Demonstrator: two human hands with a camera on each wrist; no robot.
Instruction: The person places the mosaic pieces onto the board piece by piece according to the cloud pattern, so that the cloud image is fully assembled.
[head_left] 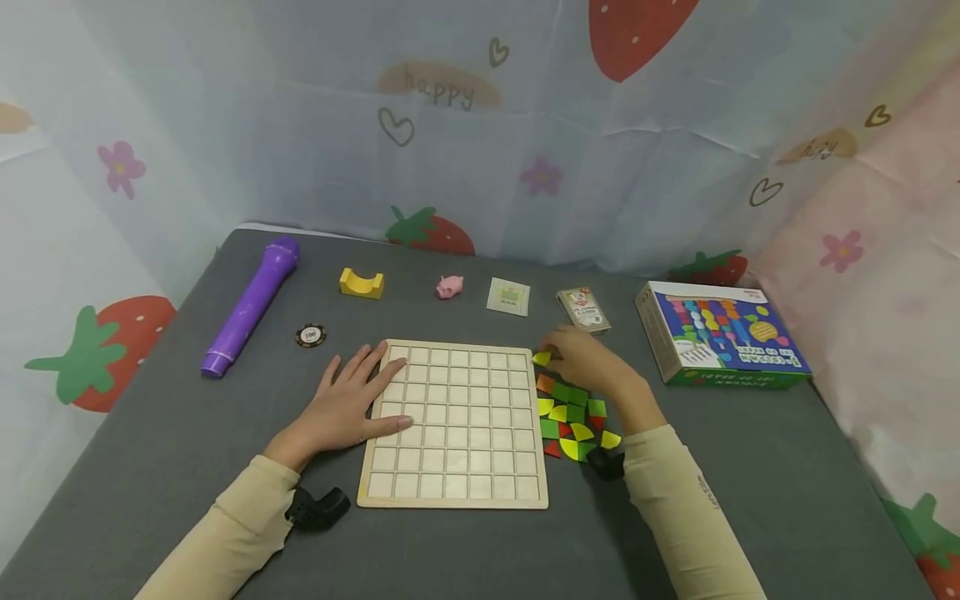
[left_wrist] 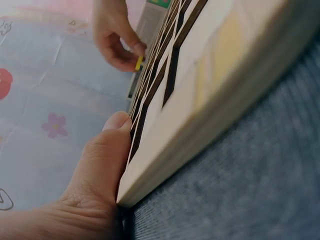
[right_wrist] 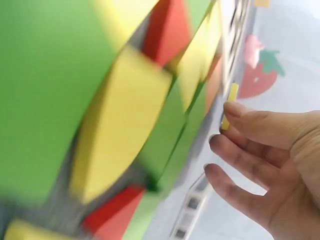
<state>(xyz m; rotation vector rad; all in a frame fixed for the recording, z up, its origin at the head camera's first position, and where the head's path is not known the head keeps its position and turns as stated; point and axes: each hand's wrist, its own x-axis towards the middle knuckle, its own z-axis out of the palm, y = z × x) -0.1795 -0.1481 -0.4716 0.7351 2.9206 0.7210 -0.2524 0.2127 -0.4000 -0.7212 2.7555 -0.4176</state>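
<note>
**Yellow piece at the board's corner**

The right hand [head_left: 592, 360] pinched a yellow piece [head_left: 542, 358] by the grid board's [head_left: 457, 423] top-right corner. The left hand [head_left: 348, 408] lay flat, steadying it. Next, seemingly: lowering the piece squarely into a cell.

Our left hand [head_left: 351, 408] lies flat, fingers spread and straight. Our right hand [head_left: 592, 363] curls, its fingertips [right_wrist: 235, 111] pinching. Both forearms angle inward in beige sleeves.
</note>
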